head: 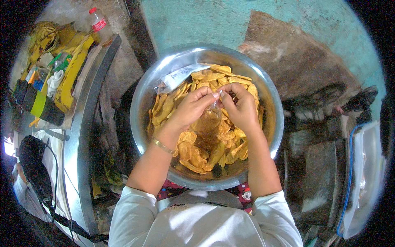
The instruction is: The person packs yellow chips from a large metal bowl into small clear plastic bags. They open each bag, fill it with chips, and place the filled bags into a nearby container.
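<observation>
A wide metal basin [273, 92] stands before me, holding many thin yellow fried chips [191, 154], which look like banana chips. Over its middle, my left hand [194, 103] and my right hand [239, 103] meet at the fingertips, pinching the gathered neck of a small clear plastic bag [208, 120]. The bag hangs below the fingers with brownish contents that I cannot make out clearly. A small white bit shows at my right fingertips. A packet of clear and pale printed plastic [182, 75] lies on the chips at the basin's upper left.
At the left, a metal-edged table [83, 123] bears a yellow tray-like thing [69, 83], a black pouch with a lime band [40, 106] and a red-capped plastic bottle [100, 24]. A translucent plastic box with a blue rim [364, 182] stands at the far right.
</observation>
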`<state>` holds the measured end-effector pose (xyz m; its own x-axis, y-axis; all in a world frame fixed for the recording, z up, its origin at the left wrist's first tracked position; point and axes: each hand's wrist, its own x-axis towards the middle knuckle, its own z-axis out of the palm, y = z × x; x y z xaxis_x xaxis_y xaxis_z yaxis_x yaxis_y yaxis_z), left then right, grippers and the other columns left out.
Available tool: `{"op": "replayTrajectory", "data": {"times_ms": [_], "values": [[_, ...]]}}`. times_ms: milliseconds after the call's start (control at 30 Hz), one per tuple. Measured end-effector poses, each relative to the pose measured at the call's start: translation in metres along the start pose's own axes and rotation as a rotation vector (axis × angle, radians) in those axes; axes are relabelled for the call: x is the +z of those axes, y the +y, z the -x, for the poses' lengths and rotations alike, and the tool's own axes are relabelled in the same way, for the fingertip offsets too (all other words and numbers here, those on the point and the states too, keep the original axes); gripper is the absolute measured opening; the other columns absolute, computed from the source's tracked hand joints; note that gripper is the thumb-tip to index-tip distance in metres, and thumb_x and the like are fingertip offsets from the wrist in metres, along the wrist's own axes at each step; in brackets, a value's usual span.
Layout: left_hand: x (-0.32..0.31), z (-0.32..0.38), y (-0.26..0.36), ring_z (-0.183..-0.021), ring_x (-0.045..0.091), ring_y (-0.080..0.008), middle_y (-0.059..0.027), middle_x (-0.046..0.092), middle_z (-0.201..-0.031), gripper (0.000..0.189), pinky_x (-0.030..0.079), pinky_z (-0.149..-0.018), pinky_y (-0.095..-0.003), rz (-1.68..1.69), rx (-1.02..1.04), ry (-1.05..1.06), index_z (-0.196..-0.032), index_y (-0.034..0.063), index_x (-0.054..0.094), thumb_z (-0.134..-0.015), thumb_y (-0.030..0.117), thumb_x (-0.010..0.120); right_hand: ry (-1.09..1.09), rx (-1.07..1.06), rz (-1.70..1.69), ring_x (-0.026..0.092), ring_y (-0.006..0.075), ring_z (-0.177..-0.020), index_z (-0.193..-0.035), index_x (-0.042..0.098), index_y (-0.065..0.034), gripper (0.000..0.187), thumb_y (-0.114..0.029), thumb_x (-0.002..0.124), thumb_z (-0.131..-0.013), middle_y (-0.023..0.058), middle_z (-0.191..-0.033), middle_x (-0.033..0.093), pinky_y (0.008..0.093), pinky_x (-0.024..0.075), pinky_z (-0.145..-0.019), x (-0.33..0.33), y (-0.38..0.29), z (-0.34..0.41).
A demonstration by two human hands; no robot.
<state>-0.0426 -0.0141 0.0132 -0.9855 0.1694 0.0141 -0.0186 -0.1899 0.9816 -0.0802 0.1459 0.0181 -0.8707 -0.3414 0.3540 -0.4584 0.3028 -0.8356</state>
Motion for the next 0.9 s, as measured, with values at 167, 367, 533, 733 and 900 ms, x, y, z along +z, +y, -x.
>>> {"op": "replayTrajectory", "data": {"times_ms": [167, 367, 533, 733, 900], "values": [[-0.005, -0.002, -0.007, -0.071, 0.039, -0.0034, 0.0078, 0.044, -0.074, 0.017, 0.034, -0.068, -0.0214, -0.104, -0.023, -0.008, -0.080, 0.0093, 0.054, -0.094, 0.020, 0.054, 0.132, -0.255, 0.467, 0.061, 0.0267, -0.067, -0.091, 0.061, -0.0045, 0.010, -0.004, 0.063, -0.082, 0.0111, -0.080, 0.058, 0.0333, 0.0491, -0.060, 0.002, -0.010, 0.001], [-0.002, -0.004, -0.005, -0.073, 0.047, -0.0049, 0.0044, 0.054, -0.077, 0.017, 0.038, -0.072, -0.0221, -0.036, 0.060, -0.082, -0.082, 0.0090, 0.056, -0.095, 0.020, 0.053, 0.240, -0.407, 0.568, 0.062, 0.0290, -0.070, -0.089, 0.060, -0.0060, 0.012, -0.004, 0.065, -0.078, 0.0106, -0.081, 0.058, 0.0371, 0.0496, -0.060, -0.002, -0.010, 0.000], [0.001, -0.001, -0.002, -0.077, 0.052, -0.0064, 0.0005, 0.061, -0.083, 0.017, 0.041, -0.076, -0.0232, 0.006, 0.026, -0.061, -0.086, 0.0085, 0.058, -0.095, 0.022, 0.052, 0.195, -0.253, 0.302, 0.061, 0.0204, -0.071, -0.095, 0.062, -0.0039, 0.013, -0.004, 0.063, -0.081, 0.0094, -0.081, 0.060, 0.0308, 0.0492, -0.062, 0.000, -0.009, 0.000], [0.003, 0.001, 0.000, -0.077, 0.050, -0.0051, 0.0025, 0.060, -0.083, 0.017, 0.039, -0.073, -0.0224, 0.001, 0.000, -0.057, -0.087, 0.0083, 0.058, -0.095, 0.023, 0.053, -0.043, 0.119, -0.264, 0.057, 0.0098, -0.072, -0.096, 0.062, 0.0014, 0.012, -0.006, 0.058, -0.089, 0.0020, -0.083, 0.062, 0.0231, 0.0458, -0.067, -0.009, 0.007, -0.005], [0.006, 0.004, 0.002, -0.077, 0.048, -0.0045, 0.0037, 0.058, -0.081, 0.017, 0.038, -0.073, -0.0221, 0.063, 0.054, -0.081, -0.086, 0.0089, 0.058, -0.095, 0.022, 0.053, -0.141, 0.251, -0.444, 0.056, 0.0090, -0.069, -0.098, 0.063, -0.0001, 0.013, -0.010, 0.058, -0.090, 0.0018, -0.079, 0.061, 0.0228, 0.0451, -0.064, -0.014, -0.007, -0.005]]}}
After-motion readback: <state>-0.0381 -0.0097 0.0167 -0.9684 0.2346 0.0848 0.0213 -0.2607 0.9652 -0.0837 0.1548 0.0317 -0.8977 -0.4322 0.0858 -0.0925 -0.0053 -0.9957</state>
